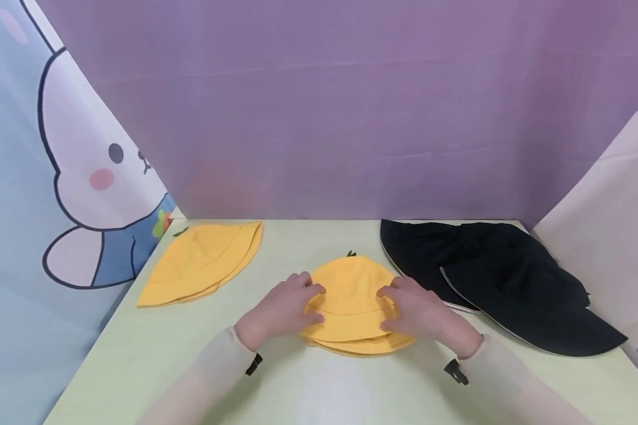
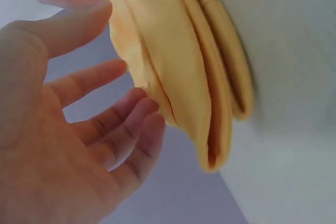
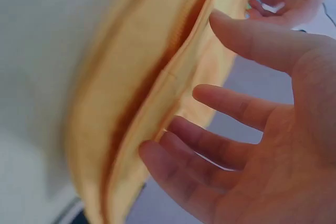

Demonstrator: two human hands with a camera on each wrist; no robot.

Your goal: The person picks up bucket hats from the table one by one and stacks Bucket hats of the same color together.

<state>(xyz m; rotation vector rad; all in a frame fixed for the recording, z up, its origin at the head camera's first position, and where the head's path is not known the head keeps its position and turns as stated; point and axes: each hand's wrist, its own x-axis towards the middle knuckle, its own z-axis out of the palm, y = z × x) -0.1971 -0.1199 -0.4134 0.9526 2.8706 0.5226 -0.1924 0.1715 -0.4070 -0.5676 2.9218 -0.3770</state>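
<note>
Folded flat in the middle of the table lie yellow bucket hats (image 1: 351, 286), stacked, with their brims toward me and a small green leaf tab at the top. My left hand (image 1: 292, 307) is at the left side of this stack, fingers spread and slightly bent, fingertips right at the fabric. On the opposite side my right hand (image 1: 417, 310) is placed likewise, its fingertips over the right edge. Both wrist views show the layered yellow brims (image 2: 194, 66) beside relaxed fingers (image 3: 231, 145), with no thumb closed against them.
At the back left lie more folded yellow hats (image 1: 202, 260) with a green leaf tab. Overlapping black hats (image 1: 510, 283) with pale edging spread over the right side of the pale table (image 1: 319, 389). A purple sheet (image 1: 351, 118) hangs behind, and printed cloth (image 1: 26, 330) flanks the left.
</note>
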